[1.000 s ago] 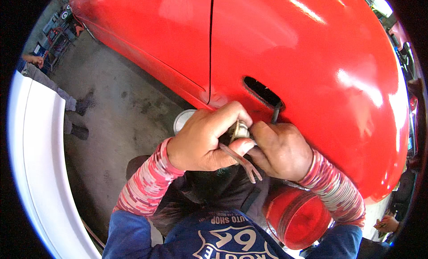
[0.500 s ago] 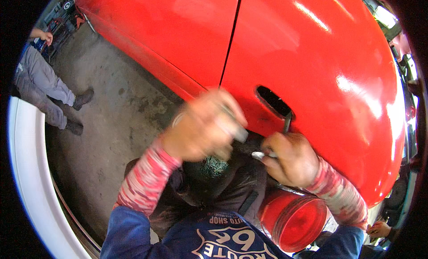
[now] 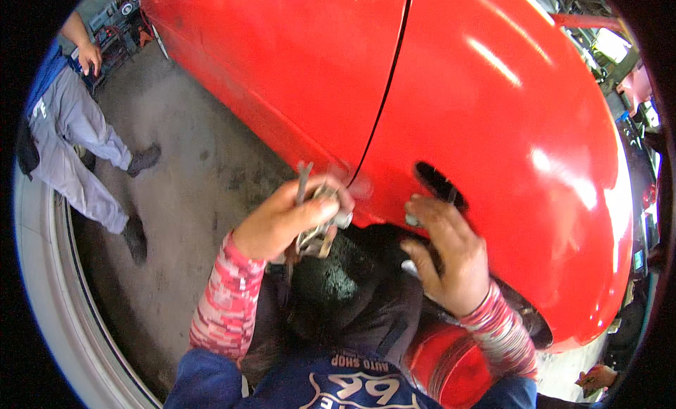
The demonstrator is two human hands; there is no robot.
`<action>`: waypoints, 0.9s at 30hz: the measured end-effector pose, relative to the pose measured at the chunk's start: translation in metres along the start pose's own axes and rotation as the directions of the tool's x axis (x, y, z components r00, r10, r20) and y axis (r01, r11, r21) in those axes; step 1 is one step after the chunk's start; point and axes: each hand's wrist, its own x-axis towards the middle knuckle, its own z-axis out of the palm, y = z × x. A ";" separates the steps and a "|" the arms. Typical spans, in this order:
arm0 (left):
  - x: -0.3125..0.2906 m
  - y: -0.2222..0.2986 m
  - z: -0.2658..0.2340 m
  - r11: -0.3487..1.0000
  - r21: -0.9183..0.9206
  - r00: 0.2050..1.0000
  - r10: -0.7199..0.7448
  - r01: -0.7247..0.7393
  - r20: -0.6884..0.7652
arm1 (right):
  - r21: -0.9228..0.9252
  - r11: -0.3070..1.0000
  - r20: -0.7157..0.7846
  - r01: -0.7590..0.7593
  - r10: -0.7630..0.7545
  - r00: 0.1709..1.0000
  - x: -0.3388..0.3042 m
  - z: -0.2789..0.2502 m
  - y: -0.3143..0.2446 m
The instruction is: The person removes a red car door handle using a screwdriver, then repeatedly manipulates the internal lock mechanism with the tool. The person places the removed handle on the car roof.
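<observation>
My left hand [image 3: 278,222] is closed around a grey metal tool with a forked end [image 3: 303,174], like an open-end wrench, and a worn, brassy metal piece [image 3: 315,241] below it. Blur and my fingers hide the piece's exact shape. To the right, my right hand [image 3: 451,258] is at the lower end of an oval hole [image 3: 436,179] in the red car panel [image 3: 486,120]. Its fingers are curled, the thumb apart. A small silvery end [image 3: 412,219] shows at the fingertips, and a pale tip [image 3: 410,267] by the thumb; what joins them is hidden.
A red bucket [image 3: 451,367] stands below my right forearm. Across the concrete floor [image 3: 176,134], at the left, stands another person [image 3: 77,120] in grey trousers. A pale curved edge [image 3: 42,268] runs along the left rim. Another person's hand [image 3: 596,377] shows at lower right.
My left hand has moved left and lower, bringing the forked tool end into sight. My right hand's fingers have loosened from a tighter fist. The person at the left appears nearer.
</observation>
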 end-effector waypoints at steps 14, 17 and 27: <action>0.010 -0.005 -0.057 0.973 -0.225 0.976 -0.088 0.042 -0.198 | 0.106 0.981 -0.519 0.161 -0.084 0.850 0.007 -0.005 -0.031; 0.013 -0.013 -0.075 0.979 -0.200 0.959 -0.091 0.038 -0.267 | -0.037 0.996 -0.577 0.080 -0.087 0.812 -0.002 0.005 -0.019; -0.013 -0.015 -0.123 0.978 -0.182 0.788 -0.029 -0.105 -0.614 | 0.433 0.875 -0.701 0.215 0.178 0.690 -0.014 0.033 -0.022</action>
